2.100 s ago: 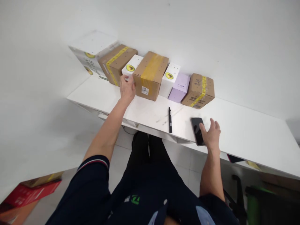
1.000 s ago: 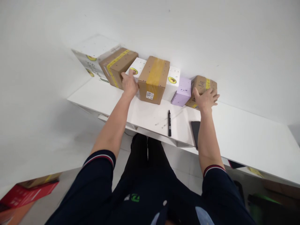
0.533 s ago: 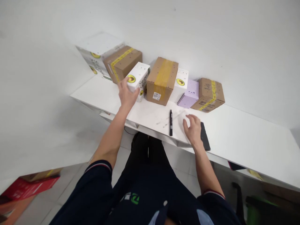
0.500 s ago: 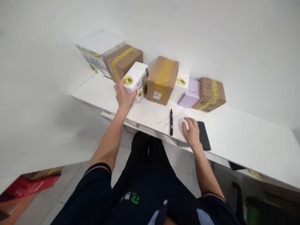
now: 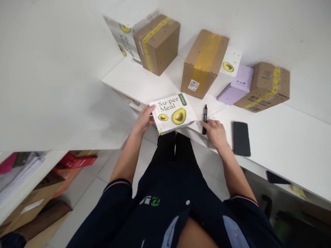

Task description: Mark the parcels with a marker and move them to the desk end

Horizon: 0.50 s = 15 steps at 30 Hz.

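Note:
My left hand (image 5: pixel 146 119) grips the left side of a white box (image 5: pixel 169 110) printed "Su-per Meal" with avocado pictures. The box is tilted towards me above the table's front edge, so its broad printed face shows. To its right, my right hand (image 5: pixel 216 132) is at a black marker (image 5: pixel 205 113), thumb across it and fingers on its other side. The marker still lies on the table, and its grip is partly hidden by the fingers. Beyond the right hand a black phone (image 5: pixel 241 138) lies flat.
Along the wall on the white table (image 5: pixel 284 137) stand a large white box (image 5: pixel 121 38), a brown carton (image 5: pixel 160 44), another taped carton (image 5: pixel 201 65), a white avocado box (image 5: pixel 229 65), a lilac box (image 5: pixel 238 84) and a right-hand carton (image 5: pixel 269 86). Shelves with cartons are at lower left.
My left hand has taken the white avocado box from between the cartons, brought it towards me and turned its face up. My right hand has moved from beside the phone to the marker.

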Each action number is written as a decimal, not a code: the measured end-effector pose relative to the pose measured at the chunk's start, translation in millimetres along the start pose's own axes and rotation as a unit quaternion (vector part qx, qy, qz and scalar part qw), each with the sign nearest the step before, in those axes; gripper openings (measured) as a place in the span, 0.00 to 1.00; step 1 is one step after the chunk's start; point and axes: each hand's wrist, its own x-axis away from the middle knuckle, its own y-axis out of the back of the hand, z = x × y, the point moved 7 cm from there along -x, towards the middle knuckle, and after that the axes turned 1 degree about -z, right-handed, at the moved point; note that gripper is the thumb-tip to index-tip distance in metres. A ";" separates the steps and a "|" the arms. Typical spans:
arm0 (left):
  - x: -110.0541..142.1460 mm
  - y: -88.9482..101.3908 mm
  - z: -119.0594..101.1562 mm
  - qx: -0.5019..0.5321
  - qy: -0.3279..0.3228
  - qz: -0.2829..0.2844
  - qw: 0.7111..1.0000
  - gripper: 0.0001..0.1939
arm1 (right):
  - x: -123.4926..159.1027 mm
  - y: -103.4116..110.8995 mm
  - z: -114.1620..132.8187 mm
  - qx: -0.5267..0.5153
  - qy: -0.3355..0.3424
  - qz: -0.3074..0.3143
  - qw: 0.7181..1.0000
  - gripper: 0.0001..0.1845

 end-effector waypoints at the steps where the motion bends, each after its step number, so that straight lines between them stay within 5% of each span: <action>1: -0.5 -8.2 6.1 -0.003 0.004 -0.002 1.000 0.28 | 0.1 0.4 -1.0 0.001 -0.014 0.001 1.000 0.21; 5: -2.4 -29.1 19.1 -0.004 0.003 -0.072 0.997 0.34 | 2.9 -2.3 -18.6 -0.004 -0.111 -0.006 0.994 0.20; 10: 10.5 -30.7 29.2 0.065 -0.022 -0.129 0.989 0.32 | 3.9 -12.6 -42.0 -0.054 -0.181 -0.060 0.980 0.24; 15: 57.1 -15.3 50.3 0.027 -0.141 -0.089 0.986 0.32 | 25.7 -1.9 -42.0 -0.159 -0.206 -0.248 0.933 0.26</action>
